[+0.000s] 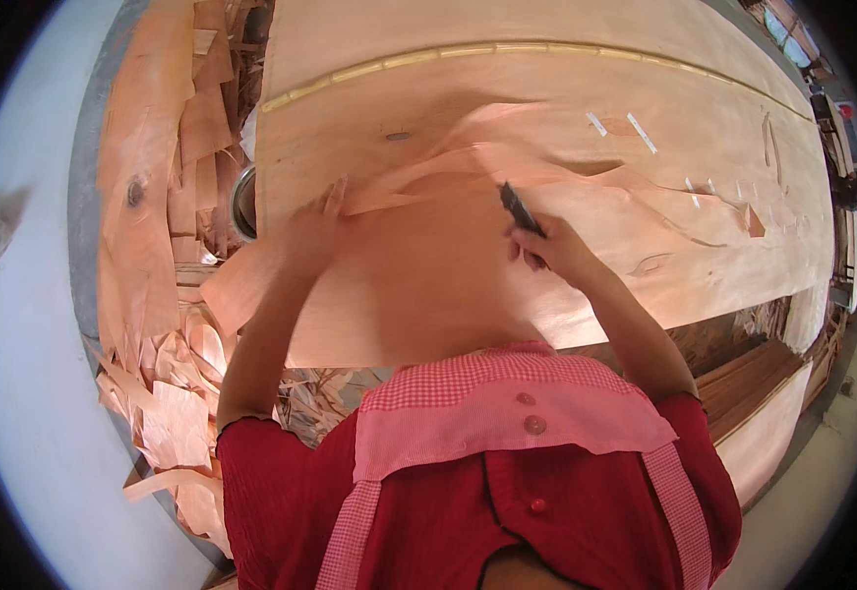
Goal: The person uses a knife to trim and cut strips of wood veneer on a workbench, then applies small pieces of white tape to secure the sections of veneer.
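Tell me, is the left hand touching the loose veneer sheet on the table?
Touching. The head view shows the left hand pressed flat on the loose veneer sheet, fingers spread along its torn upper edge, no gap visible.

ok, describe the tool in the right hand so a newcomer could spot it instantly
Start at the wide veneer sheet on the bench. Near its middle the right hand grips a slim dark knife, blade angled up-left. It is the only dark, narrow thing among pale wood.

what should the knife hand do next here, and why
Probably draw the dark knife toward the body through the loose veneer sheet. The right hand grips it with the tip at the sheet's wrinkled far edge, and the left hand lies flat on the sheet, pinning it.
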### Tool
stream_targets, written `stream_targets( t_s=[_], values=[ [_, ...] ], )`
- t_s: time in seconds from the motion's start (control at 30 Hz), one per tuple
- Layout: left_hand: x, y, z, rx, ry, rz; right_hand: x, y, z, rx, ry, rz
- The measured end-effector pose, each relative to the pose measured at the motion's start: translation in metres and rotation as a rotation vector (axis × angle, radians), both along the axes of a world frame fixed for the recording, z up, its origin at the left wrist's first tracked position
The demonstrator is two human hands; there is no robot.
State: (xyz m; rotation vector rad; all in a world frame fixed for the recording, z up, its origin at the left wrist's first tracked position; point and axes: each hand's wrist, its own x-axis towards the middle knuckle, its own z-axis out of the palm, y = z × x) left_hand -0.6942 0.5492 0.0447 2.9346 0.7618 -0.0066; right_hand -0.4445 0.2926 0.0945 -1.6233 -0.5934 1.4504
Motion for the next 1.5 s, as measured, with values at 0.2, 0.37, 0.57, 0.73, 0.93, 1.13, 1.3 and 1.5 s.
stream_targets(
  t_s=[0.2,0.37,0.57,0.73,0.93,1.13,1.3,1.5],
  values=[
    [0.013,0.010,0.061,-0.104,0.008,0.147,-0.018,0.033,0.016,0.030,-0.048,-0.135],
    [0.003,0.036,0.060,0.606,-0.259,-0.149,-0.033,0.029,0.020,0.083,-0.015,-0.194],
    [-0.031,0.065,-0.026,0.376,-0.040,-0.125,-0.026,0.066,0.024,0.166,-0.030,-0.258],
    [-0.046,0.074,-0.029,0.266,-0.009,-0.173,0.004,0.154,-0.029,0.116,0.040,-0.257],
    [0.019,-0.006,0.018,-0.370,-0.333,-0.175,0.014,0.173,-0.069,0.071,0.146,-0.318],
    [0.101,-0.008,-0.040,-0.326,-0.476,0.460,0.015,0.160,-0.049,0.065,-0.272,0.020],
    [0.109,-0.004,-0.074,-0.075,-0.591,0.772,-0.017,0.171,-0.075,0.273,-0.995,0.347],
    [0.106,-0.010,-0.077,0.046,-0.384,0.740,-0.044,0.220,-0.097,-0.062,-0.975,0.454]
  ],
)
